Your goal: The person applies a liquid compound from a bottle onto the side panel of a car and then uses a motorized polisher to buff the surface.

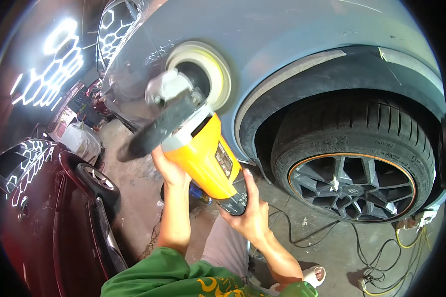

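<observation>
A yellow rotary polisher with a black front handle is held up against a grey-blue car body panel. Its round pale polishing pad lies on the panel just left of the wheel arch and looks blurred. My left hand holds the polisher from below, near its front end; most of those fingers are hidden behind the tool. Around the black rear grip is my right hand, thumb on the upper side.
Masking tape edges the black wheel-arch trim, above a tyre with an alloy wheel. Cables lie looped on the concrete floor at the right. A dark red car stands at the left, near a covered white bundle. A blue container is partly hidden behind the polisher.
</observation>
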The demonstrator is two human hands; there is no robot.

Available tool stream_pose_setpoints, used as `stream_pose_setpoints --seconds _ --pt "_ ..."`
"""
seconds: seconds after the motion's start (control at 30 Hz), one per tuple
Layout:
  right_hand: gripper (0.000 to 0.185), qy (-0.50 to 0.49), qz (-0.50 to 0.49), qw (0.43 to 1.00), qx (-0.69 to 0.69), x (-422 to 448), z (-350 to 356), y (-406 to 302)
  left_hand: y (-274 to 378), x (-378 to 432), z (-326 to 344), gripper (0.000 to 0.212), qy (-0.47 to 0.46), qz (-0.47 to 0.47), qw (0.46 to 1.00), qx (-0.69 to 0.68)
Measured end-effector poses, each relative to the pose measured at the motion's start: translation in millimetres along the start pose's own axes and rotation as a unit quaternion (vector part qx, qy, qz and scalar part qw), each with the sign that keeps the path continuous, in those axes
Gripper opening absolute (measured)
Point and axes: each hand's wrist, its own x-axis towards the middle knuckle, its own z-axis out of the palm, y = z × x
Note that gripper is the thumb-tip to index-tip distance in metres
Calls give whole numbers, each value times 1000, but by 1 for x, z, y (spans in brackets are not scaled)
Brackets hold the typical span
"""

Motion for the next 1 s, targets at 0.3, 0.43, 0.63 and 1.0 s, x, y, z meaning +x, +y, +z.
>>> stream_pose_setpoints --seconds 0.3,0.43,0.63,1.0 --pt "107 56 -26 997 48 54 39 -54 49 78 18 47 -52 61 996 -44" --pt "102 17 -14 1000 23 71 78 -44 47 101 -29 52 2 39 999 -34" --pt "105 -78 -3 996 -33 84 131 -7 8 110 -134 70 62 -54 995 -63" --pt "107 -51 10 998 19 98 125 -26 33 122 -95 63 33 26 999 -19"
